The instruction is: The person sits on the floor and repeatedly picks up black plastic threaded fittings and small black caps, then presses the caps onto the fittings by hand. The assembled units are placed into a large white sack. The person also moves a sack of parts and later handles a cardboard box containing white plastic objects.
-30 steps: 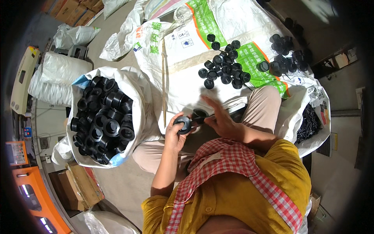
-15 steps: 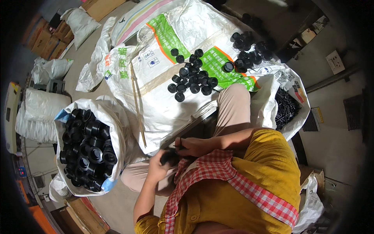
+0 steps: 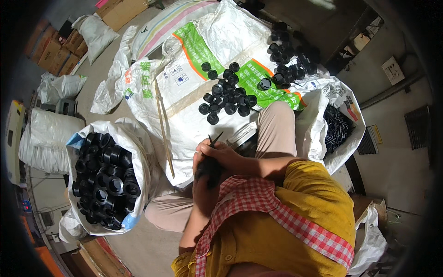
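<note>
Both my hands are together above my lap. My left hand (image 3: 201,184) is curled round a black plastic fitting (image 3: 209,170), like the ringed, threaded ones in the sack. My right hand (image 3: 224,154) is closed against the top of that fitting. From its fingers two thin black points (image 3: 215,138) stick up in a V; whether they are a tool's tips or loose pins I cannot tell. Ahead, a group of short black caps or fittings (image 3: 229,94) lies on a flattened white woven sack (image 3: 194,134).
At left, an open white sack (image 3: 143,171) holds many black threaded fittings (image 3: 108,177). At right, another open sack (image 3: 314,134) holds thin black pins (image 3: 338,127). More black fittings (image 3: 288,69) lie at the far right of the flattened sack. A thin wooden stick (image 3: 164,131) rests on it.
Both hands have risen and moved away from my body with the black fitting. My left hand has turned more upright. The two thin black points now stick up clearly from my right hand.
</note>
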A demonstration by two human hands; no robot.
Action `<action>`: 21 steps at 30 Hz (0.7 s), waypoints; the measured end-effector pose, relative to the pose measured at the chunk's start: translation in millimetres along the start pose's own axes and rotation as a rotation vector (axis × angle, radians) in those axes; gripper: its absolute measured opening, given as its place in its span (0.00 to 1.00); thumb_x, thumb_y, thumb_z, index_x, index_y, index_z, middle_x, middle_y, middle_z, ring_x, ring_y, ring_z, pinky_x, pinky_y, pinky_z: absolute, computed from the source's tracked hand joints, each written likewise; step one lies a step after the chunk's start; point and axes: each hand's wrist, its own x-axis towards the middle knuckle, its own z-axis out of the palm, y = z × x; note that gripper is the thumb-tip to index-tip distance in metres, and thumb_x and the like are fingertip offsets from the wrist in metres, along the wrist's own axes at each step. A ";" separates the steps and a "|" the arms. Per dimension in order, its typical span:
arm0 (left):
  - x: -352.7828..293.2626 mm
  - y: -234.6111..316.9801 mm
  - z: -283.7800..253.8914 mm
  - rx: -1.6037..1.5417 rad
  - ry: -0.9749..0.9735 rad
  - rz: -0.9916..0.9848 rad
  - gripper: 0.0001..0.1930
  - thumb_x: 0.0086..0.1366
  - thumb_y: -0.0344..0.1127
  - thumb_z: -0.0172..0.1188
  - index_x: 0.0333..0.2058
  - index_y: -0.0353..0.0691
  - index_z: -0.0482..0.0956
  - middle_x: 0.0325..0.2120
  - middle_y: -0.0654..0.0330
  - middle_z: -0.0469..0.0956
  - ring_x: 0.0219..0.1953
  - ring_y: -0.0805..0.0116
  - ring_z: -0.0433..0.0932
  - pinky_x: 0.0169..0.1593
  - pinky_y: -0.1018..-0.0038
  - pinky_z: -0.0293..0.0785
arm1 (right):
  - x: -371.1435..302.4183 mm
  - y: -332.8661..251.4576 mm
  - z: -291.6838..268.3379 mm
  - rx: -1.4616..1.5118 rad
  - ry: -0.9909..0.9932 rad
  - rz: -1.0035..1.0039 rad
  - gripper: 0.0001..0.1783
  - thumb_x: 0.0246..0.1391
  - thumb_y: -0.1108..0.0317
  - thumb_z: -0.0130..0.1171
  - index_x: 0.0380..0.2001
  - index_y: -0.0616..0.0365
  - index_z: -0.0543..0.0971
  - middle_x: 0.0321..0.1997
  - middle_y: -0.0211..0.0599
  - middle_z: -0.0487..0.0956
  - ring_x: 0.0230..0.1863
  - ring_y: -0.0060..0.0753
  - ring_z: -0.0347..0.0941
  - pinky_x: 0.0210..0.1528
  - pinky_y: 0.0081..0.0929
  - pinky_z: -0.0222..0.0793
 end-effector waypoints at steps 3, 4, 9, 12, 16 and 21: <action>1.0 0.7 5.8 -0.366 0.046 -0.145 0.28 0.55 0.19 0.57 0.56 0.31 0.63 0.52 0.53 0.67 0.56 0.66 0.64 0.55 0.69 0.65 | 3.7 10.4 -4.1 -0.587 0.109 -0.280 0.15 0.55 0.60 0.55 0.40 0.58 0.71 0.34 0.39 0.80 0.36 0.27 0.74 0.43 0.26 0.68; -1.4 -7.4 7.9 -0.345 0.090 -0.194 0.27 0.53 0.20 0.58 0.54 0.31 0.65 0.50 0.53 0.68 0.54 0.64 0.66 0.53 0.68 0.66 | 3.9 13.4 -10.7 -0.733 0.110 -0.328 0.15 0.55 0.61 0.56 0.41 0.60 0.71 0.35 0.40 0.79 0.37 0.30 0.74 0.44 0.28 0.69; -10.7 8.7 -12.2 0.746 0.051 0.288 0.31 0.40 0.25 0.63 0.49 0.39 0.74 0.37 0.51 0.70 0.39 0.52 0.70 0.46 0.61 0.65 | -16.0 10.8 -84.2 -1.423 0.528 -0.618 0.13 0.47 0.74 0.56 0.39 0.60 0.75 0.37 0.43 0.77 0.36 0.36 0.76 0.39 0.28 0.71; -3.9 28.6 -76.3 0.994 0.226 0.254 0.33 0.33 0.28 0.61 0.47 0.41 0.75 0.33 0.52 0.73 0.37 0.52 0.68 0.47 0.59 0.62 | -58.8 -60.9 -123.9 -1.494 0.865 -0.510 0.18 0.43 0.84 0.45 0.38 0.57 0.76 0.31 0.42 0.78 0.34 0.38 0.75 0.37 0.27 0.71; 27.8 46.9 -207.0 1.249 0.798 0.462 0.21 0.48 0.28 0.59 0.45 0.35 0.77 0.42 0.53 0.75 0.46 0.53 0.70 0.52 0.62 0.65 | -166.6 -156.0 -184.4 -1.662 1.480 -0.535 0.17 0.43 0.77 0.52 0.40 0.52 0.76 0.34 0.44 0.79 0.36 0.46 0.76 0.38 0.37 0.71; -12.4 2.8 -366.8 1.437 0.783 -0.056 0.25 0.51 0.33 0.61 0.51 0.39 0.73 0.48 0.46 0.71 0.52 0.47 0.67 0.56 0.60 0.63 | -236.5 -192.2 -237.9 -2.403 1.793 -0.421 0.38 0.39 0.57 0.67 0.54 0.60 0.67 0.56 0.50 0.67 0.53 0.53 0.65 0.55 0.42 0.59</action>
